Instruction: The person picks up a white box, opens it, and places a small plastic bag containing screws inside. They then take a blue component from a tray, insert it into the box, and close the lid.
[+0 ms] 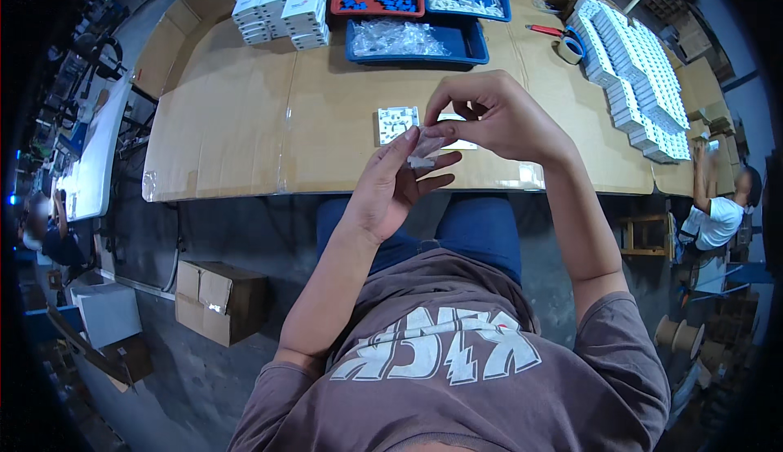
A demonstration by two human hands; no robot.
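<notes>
A small transparent plastic bag (426, 148) with something white in its lower end is held between my hands, above the table's near edge. My left hand (385, 192) pinches one side of it between thumb and forefinger, the other fingers spread beneath. From the right, the closed fingertips of my right hand (489, 113) grip the bag's upper part. Just beyond my left fingertips, a flat white plastic piece (396, 124) with slots and raised details lies on the cardboard. A second white piece (462, 130) is partly hidden behind my right hand.
Ahead stand a blue tray (359, 54) of transparent bags, a red tray (337, 2) of blue parts and another blue tray (506, 3) of white parts. White stacks (303, 7) rise far left, more stacks (632, 68) right, beside a tape roll (570, 49). Other people sit at both sides.
</notes>
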